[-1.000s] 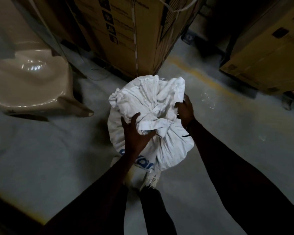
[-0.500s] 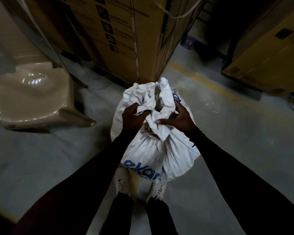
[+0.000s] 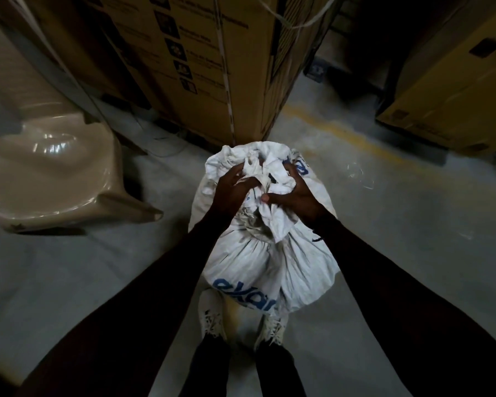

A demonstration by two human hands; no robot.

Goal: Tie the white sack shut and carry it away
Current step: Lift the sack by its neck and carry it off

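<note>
A full white sack (image 3: 269, 265) with blue lettering stands on the grey floor just in front of my feet. Its neck is gathered into a twisted bunch of cloth at the top. My left hand (image 3: 232, 187) grips the bunched cloth from the left. My right hand (image 3: 294, 193) grips it from the right, thumb pressed onto the twist. Both hands sit close together over the sack's mouth, and the loose top folds stick up behind my fingers.
A tall cardboard carton (image 3: 201, 61) stands directly behind the sack. More cartons (image 3: 453, 90) sit at the right, past a faded yellow floor line (image 3: 352, 138). A beige plastic chair (image 3: 49, 173) is at the left. My two shoes (image 3: 241, 325) are under the sack's near side.
Both hands have closed in on the sack's neck. The loose open top, spread wide a second ago, is now bunched tight between them.
</note>
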